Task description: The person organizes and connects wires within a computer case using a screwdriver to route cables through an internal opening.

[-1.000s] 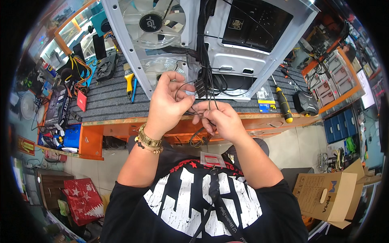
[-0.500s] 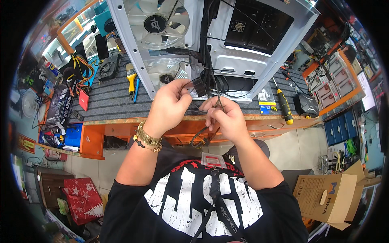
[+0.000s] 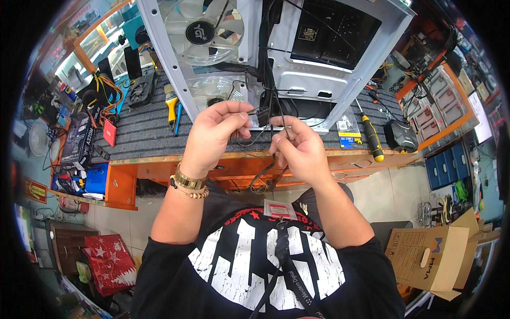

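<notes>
A white computer case (image 3: 355,101) stands open on the ridged grey mat, showing clear fans (image 3: 228,34) and a black cable bundle (image 3: 268,64) running down its middle. My left hand (image 3: 218,133) pinches a thin black wire near a black connector block (image 3: 261,115) at the case's lower edge. My right hand (image 3: 298,149), just right of it, has fingers curled round thin black cables (image 3: 261,177), whose ends dangle over the front of the orange bench. The exact wire ends between my fingers are too small to make out.
A yellow-handled brush (image 3: 171,106), graphics card (image 3: 141,87) and black motherboard box (image 3: 79,141) lie left. A black-and-yellow screwdriver (image 3: 372,135), cable-tie packet (image 3: 349,135) and black device (image 3: 398,133) lie right. A cardboard box (image 3: 435,258) and red bag (image 3: 106,260) are on either side behind.
My left hand has drawn slightly left and lifted its fingertips, apart from my right hand. My right hand has shifted a little right and its forefinger has risen along the cables.
</notes>
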A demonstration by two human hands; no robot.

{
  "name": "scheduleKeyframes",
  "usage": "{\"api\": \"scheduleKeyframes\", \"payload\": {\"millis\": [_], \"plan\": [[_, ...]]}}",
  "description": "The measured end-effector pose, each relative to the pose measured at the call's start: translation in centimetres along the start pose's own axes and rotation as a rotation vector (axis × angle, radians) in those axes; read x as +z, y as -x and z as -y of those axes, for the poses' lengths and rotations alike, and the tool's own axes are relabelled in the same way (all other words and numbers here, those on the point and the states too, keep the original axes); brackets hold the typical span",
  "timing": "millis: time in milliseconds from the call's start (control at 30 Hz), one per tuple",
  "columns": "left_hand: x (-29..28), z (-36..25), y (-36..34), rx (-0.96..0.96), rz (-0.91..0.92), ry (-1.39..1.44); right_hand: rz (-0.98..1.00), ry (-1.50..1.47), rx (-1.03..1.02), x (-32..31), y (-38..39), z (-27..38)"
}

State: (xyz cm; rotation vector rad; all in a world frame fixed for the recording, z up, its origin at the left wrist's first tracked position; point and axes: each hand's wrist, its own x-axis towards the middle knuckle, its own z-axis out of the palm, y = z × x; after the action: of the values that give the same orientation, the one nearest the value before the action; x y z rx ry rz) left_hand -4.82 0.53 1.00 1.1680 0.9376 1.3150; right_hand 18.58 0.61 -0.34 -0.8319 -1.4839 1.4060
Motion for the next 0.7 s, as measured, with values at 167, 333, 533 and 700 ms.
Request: {"api": "scheduleKeyframes", "payload": {"millis": [167,333,533,700], "plan": [[-0.5,-0.4,0.0,-0.076,0.067,0.349,0.017,0.094,0.062,-0.3,-0.3,0.4],[-0.4,-0.4,-0.1,-0.055,0.165,0.416,-0.119,0.009,-0.169,0.2,-0.7,-0.2],[1.1,0.0,-0.3,0.122,-0.041,0.043,-0.115,0.047,-0.200,0.7,-1.1,0.2],[2.5,-1.3,-1.0,0.536,-0.150,-0.526,-0.159,0.219,-0.330,0.7,-1.6,0.8]]}}
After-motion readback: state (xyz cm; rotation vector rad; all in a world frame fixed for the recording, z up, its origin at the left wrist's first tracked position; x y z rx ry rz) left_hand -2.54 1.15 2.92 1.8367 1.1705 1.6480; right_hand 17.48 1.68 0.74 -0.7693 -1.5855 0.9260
